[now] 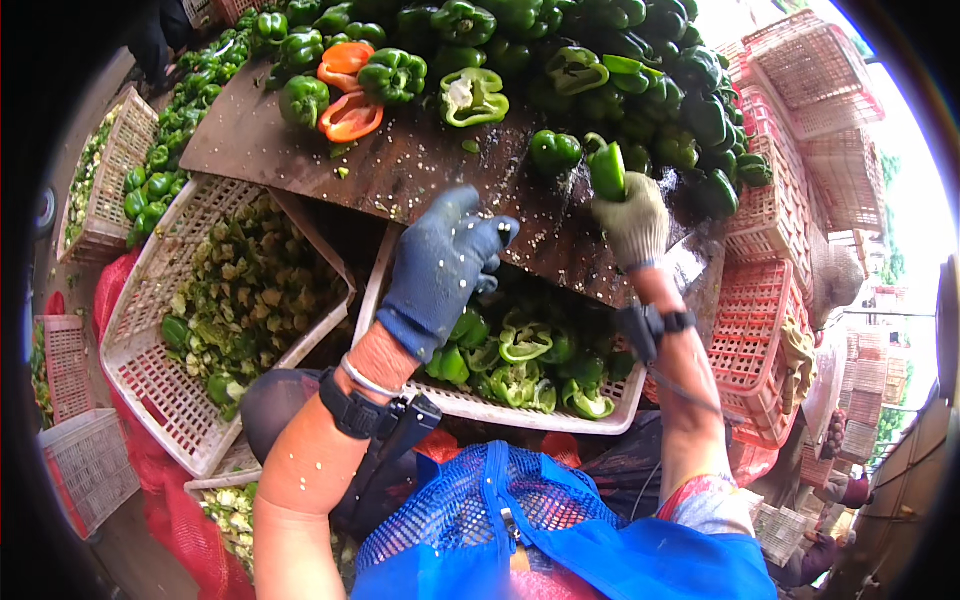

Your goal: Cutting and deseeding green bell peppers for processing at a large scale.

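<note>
My left hand (446, 262), in a seed-flecked blue glove, hangs above the near edge of a brown board (390, 160), fingers loosely bent and apart, holding nothing visible. My right hand (632, 218), in a cream knit glove, grips a green pepper piece (607, 168) beside the pepper pile (680, 90). Orange pepper halves (350, 117) and a cut green pepper (473, 97) lie on the board among scattered seeds. Below, a white crate (534, 416) holds cut green peppers (525, 338); another white crate (150, 375) at left holds pale cores and trimmings (240, 280).
Stacked pale pink and red crates (760, 380) line the right side. At far left are more crates (88, 462), red mesh sacks (175, 520) and heaped peppers (150, 195). Other people (850, 490) are partly visible at the far right; a dark-clothed leg (150, 50) shows at top left.
</note>
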A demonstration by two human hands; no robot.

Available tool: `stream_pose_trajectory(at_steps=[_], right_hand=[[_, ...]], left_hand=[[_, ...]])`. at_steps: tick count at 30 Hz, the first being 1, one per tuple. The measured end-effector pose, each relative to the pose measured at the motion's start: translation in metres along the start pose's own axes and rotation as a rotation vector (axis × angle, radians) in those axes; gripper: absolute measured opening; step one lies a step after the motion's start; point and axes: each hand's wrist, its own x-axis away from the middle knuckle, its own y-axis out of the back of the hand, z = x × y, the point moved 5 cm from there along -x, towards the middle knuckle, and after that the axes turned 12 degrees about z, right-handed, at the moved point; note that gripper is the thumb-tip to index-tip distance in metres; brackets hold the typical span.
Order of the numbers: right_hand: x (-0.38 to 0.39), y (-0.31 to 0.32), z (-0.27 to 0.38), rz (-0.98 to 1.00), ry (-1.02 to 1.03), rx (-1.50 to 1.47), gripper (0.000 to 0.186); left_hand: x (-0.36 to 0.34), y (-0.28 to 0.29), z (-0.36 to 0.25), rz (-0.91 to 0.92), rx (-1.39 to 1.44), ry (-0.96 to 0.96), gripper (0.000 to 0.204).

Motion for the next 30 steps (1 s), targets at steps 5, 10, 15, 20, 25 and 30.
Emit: stream_pose_trajectory(at_steps=[5, 10, 15, 20, 25, 30], right_hand=[[0.065, 0.037, 0.107, 0.290, 0.361, -0.058, 0.028], [0.125, 0.030, 0.090, 0.412, -0.243, -1.557, 0.071], [0.148, 0.024, 0.096, 0.694, -0.423, -1.372, 0.059], [0.147, 0.030, 0.105, 0.788, -0.316, -0.683, 0.052], [0.166, 0.007, 0.104, 0.786, -0.421, -1.049, 0.041], [0.189, -0.023, 0.118, 0.671, -0.717, -1.432, 0.031]], left_hand=[[-0.017, -0.013, 0.012, 0.094, -0.082, -0.183, 0.078], [0.017, -0.038, -0.005, 0.151, -0.268, -0.163, 0.059], [0.027, -0.055, 0.001, 0.249, -0.600, -0.325, 0.053], [0.043, -0.067, 0.001, 0.271, -1.247, -0.273, 0.028], [0.056, -0.059, 0.011, 0.108, -1.271, -0.445, 0.018], [0.062, -0.047, 0.018, -0.041, -1.301, -0.546, 0.018]])
